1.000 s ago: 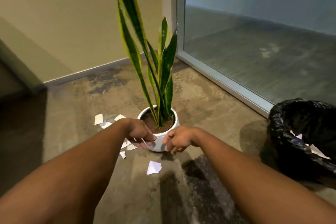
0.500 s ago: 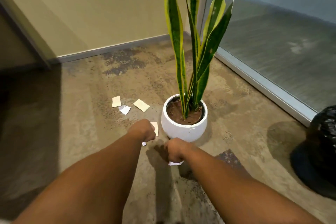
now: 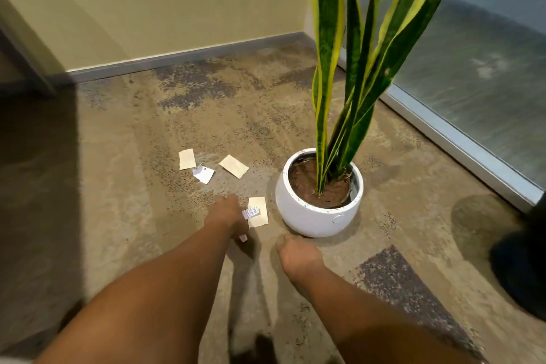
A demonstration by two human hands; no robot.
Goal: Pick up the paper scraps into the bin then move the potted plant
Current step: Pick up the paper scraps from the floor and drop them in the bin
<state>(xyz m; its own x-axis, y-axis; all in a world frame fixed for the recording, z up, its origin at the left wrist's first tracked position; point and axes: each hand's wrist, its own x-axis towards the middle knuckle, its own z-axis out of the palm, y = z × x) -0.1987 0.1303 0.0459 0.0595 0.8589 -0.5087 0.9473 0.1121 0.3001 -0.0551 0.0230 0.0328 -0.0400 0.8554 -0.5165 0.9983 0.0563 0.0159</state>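
While left hand (image 3: 229,217) pinches paper scraps (image 3: 251,213) | right hand (image 3: 295,254) clenched beside potted plant (image 3: 319,210)

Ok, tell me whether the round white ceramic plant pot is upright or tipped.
Upright: the round white ceramic plant pot sits flat on the carpet, rim level, soil inside, leaves standing up.

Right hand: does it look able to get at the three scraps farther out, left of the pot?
Probably not easily. The right hand sits closed near the white pot; the far scraps lie beyond the left hand, which is better placed.
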